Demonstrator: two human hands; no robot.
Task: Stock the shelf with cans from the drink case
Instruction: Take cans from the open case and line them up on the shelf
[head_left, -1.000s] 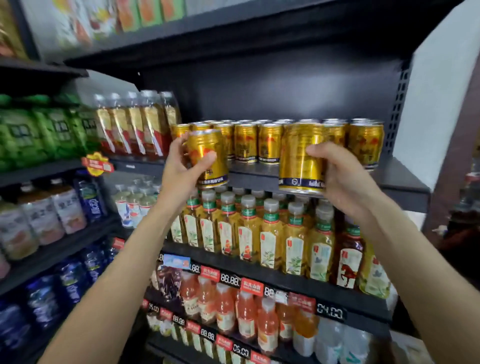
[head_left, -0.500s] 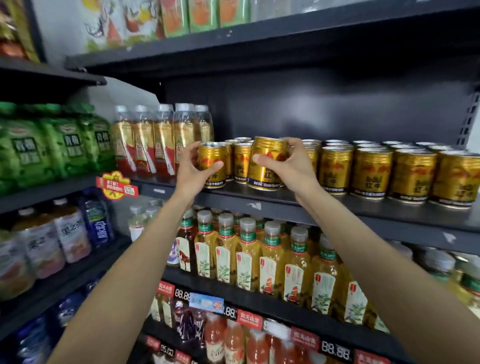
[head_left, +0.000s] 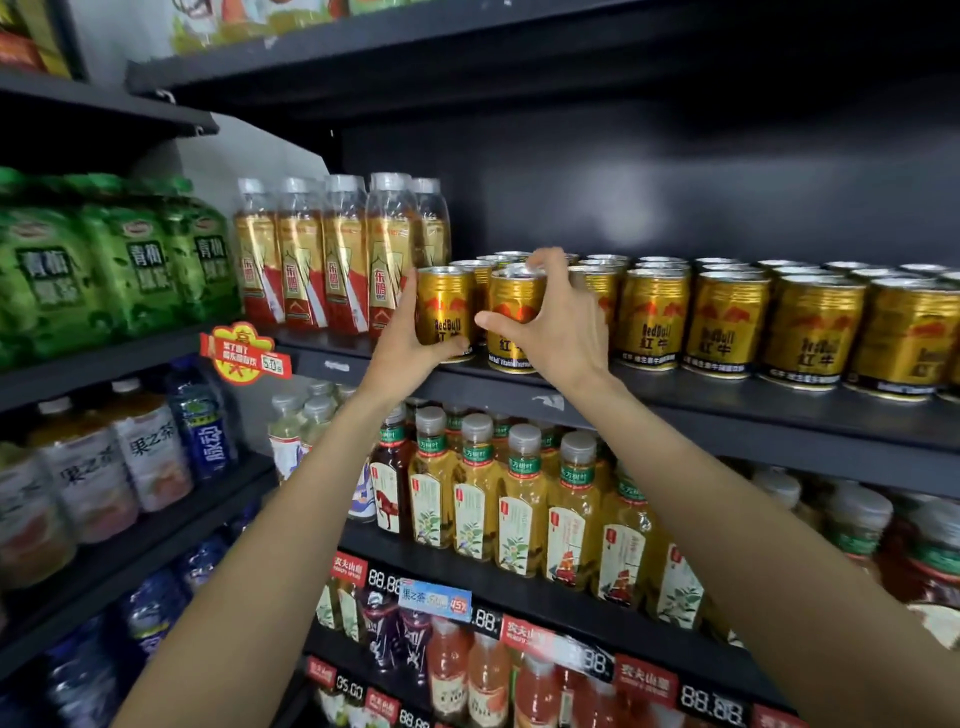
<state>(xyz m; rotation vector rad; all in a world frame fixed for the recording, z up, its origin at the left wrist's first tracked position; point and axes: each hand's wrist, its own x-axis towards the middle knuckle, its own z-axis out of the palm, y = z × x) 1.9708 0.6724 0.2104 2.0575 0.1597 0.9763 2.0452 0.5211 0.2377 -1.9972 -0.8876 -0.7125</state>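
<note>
A dark metal shelf (head_left: 727, 410) in a shop aisle carries rows of gold cans (head_left: 810, 327) that run from its middle toward the right edge, several deep, against a black back panel (head_left: 675, 171). At the shelf's left end stands a cluster of clear bottles with gold and red labels (head_left: 332, 260), their caps pale. Green pouches (head_left: 104, 270) fill the neighbouring rack to the left, with a red and yellow promotional tag (head_left: 241, 352) hanging at its front edge. On the level below, tea bottles with green-banded caps (head_left: 519, 499) line up behind a strip of red and black price tags (head_left: 644, 675).

The left hand (head_left: 405, 343) grips a gold can (head_left: 444, 312) at the front edge of the shelf, just beside the bottles, thumb curled across its lower face; its base appears to rest on the shelf. The right hand (head_left: 556, 322) holds a second gold can (head_left: 514, 325) touching the first on its right, thumb across the front and fingers arched over the silver lid. Both cans stand upright, their ribbed gold sides bearing a red bull emblem and dark lettering. Both forearms are bare, reaching up from the bottom of the view.
</note>
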